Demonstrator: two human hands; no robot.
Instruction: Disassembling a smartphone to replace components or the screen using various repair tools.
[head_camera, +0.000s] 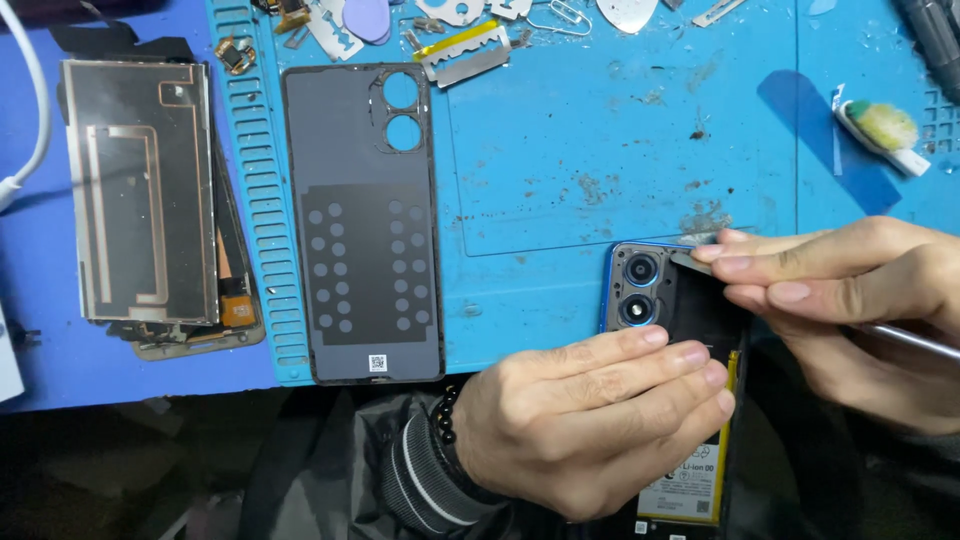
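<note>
Blue repair mat (600, 150), scuffed, w/ scattered parts, phone (690, 320)

Scuffed matt blue rubber mat (620, 150), matt dark plastic back cover (362, 230).

I see my left hand (590, 420) bare, with a bracelet of dark round beads (445, 415) circling the wrist. Below it, my sleeve (425, 480) ends in a ribbed cuff of dark knit with lighter grey stripes, and the cloth further up looks dark and crumpled. My right hand (850, 300) is bare too, its nails short; no sleeve shows there.
</note>
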